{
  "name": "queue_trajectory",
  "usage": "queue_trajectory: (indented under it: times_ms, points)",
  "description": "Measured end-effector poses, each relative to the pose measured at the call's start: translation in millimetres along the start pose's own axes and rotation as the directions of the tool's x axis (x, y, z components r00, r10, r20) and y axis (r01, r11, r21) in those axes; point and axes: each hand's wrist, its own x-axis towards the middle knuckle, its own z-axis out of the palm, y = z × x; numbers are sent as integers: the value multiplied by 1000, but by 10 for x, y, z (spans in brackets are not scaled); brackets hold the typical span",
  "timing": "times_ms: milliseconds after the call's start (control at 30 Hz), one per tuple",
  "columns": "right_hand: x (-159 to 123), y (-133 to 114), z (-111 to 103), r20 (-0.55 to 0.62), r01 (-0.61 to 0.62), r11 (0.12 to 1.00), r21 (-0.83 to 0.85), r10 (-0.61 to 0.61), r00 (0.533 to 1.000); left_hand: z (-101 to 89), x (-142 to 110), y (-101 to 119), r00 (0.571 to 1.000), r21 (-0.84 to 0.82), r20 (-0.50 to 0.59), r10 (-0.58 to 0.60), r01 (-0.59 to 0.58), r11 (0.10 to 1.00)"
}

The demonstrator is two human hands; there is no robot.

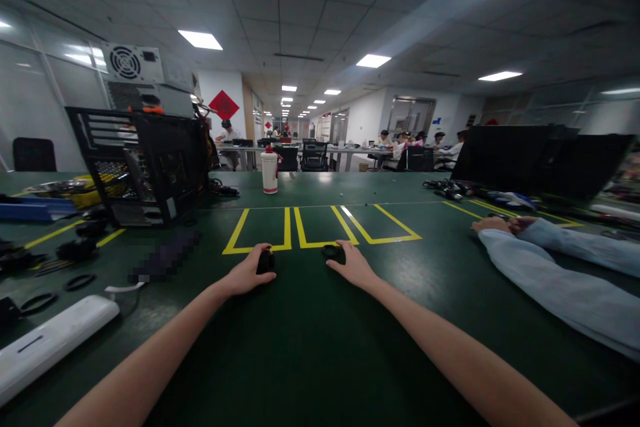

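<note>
Over the green table (305, 340), my left hand (246, 273) is curled around a small, dark, rounded black object (266, 261), with the thumb along its near side. A little to the right, my right hand (356, 267) has its thumb and fingers about a flat, round black object (331, 251) that looks like a ring. The exact kind of either piece is too dark to make out. Both hands are just in front of the yellow tape outlines (325, 244) on the tabletop.
At the left stand an open black computer case (165, 170), a white power strip (55, 340), loose black rings (80, 281) and a blue tray (37, 209). A white bottle (269, 172) stands farther back. On the right are black monitors (520, 157), cables and another person's sleeved arms (545, 273).
</note>
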Motion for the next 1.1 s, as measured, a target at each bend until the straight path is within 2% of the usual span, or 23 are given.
queue_trajectory:
  times_ms: [167, 300, 467, 567, 667, 767, 867, 967, 1033, 1100]
  points:
    - [-34, -64, -33, 32, 22, 1000, -21, -21, 999, -6, -143, 71, 1000, 11, -2, -19, 19, 1000]
    - [-110, -285, 14, 110, 86, 996, 7, -86, 990, 31, -193, 138, 997, 33, -47, -57, 59, 998]
    - [-406, -543, 87, 170, 134, 989, 61, -143, 975, 121, -264, 240, 999, 69, -31, 16, -14, 998]
    - [-598, -501, -14, 186, 112, 992, 67, -122, 975, 137, -311, 274, 999, 107, -11, 52, -50, 993]
    - [-770, -314, -244, 220, 66, 996, 58, -77, 973, 116, -276, 350, 998, 207, 6, 62, -62, 976]
    - [-895, -97, -503, 203, 27, 999, 44, -36, 978, 114, -125, 559, 996, 404, 59, 66, -84, 911]
    - [-933, 45, -687, 168, -41, 996, 77, 27, 985, 174, 98, 846, 973, 619, 208, 98, -209, 757]
    - [-899, 95, -759, 144, -87, 981, 176, 61, 988, 269, 300, 1051, 940, 736, 325, 104, -321, 596]
    - [-871, 101, -765, 136, -83, 973, 213, 55, 989, 322, 380, 1104, 929, 751, 355, 105, -351, 559]
    - [-857, 97, -763, 135, -70, 974, 217, 41, 990, 353, 409, 1111, 926, 739, 360, 112, -356, 572]
